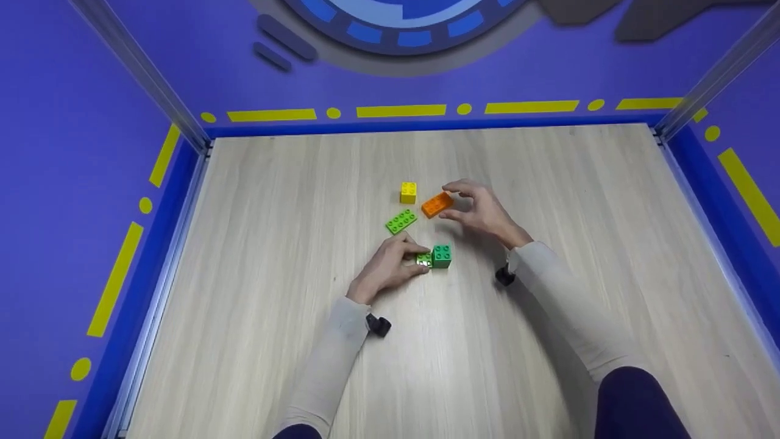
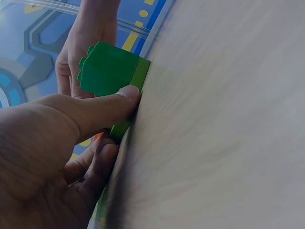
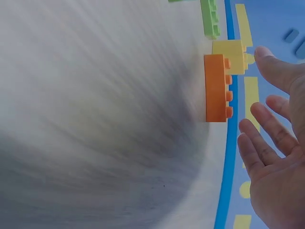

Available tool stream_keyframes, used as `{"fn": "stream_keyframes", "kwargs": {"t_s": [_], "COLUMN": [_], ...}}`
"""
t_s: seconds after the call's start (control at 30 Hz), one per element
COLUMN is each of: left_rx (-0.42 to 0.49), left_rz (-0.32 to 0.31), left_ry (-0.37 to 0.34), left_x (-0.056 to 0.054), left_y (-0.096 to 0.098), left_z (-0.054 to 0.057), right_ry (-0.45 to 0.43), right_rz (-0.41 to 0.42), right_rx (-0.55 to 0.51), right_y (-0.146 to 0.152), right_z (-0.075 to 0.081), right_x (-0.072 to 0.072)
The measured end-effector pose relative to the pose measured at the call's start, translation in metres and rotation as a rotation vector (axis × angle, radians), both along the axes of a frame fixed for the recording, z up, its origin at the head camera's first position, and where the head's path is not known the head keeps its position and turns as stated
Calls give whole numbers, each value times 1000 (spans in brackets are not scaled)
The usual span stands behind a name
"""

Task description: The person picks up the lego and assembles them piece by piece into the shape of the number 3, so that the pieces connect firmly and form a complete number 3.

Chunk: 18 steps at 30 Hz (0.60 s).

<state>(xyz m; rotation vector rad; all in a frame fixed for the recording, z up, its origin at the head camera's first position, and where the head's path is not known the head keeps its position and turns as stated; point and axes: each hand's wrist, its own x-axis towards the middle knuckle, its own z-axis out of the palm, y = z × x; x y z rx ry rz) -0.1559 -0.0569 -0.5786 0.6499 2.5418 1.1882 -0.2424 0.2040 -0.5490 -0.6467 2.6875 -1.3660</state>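
Note:
My left hand point(image 1: 387, 262) pinches a light green toy building brick point(image 1: 424, 260), thin and flat, between thumb and fingers. A darker green block point(image 1: 442, 256) with studs on top sits on the right end of that thin brick. In the left wrist view, the green block point(image 2: 109, 69) rises above the thin brick's edge, with the thumb point(image 2: 112, 109) against it. My right hand point(image 1: 484, 210) is spread around an orange brick point(image 1: 437, 205). The right wrist view shows its fingers apart from the orange brick point(image 3: 215, 88), which rests on the table.
A yellow block point(image 1: 408, 192) stands left of the orange brick. Another flat light green brick point(image 1: 401, 221) lies just beyond my left hand. The wooden table point(image 1: 274, 213) is bounded by blue panels point(image 1: 390, 91) at the back and sides.

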Motion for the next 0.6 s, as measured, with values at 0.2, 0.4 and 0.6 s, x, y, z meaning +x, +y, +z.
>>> {"fn": "stream_keyframes", "kwargs": {"t_s": [0.2, 0.4, 0.6], "left_rx": [-6, 9, 4], "left_rz": [4, -4, -8], "left_ry": [3, 11, 18], "left_x": [-1, -1, -1], "left_y": [0, 0, 0], "left_z": [0, 1, 0], "right_ry": [-29, -57, -93], "right_rz": [-2, -14, -31], "right_rx": [-5, -13, 1], "right_y": [0, 0, -2], "right_z": [-5, -13, -19], "right_x": [-7, -15, -20]}}
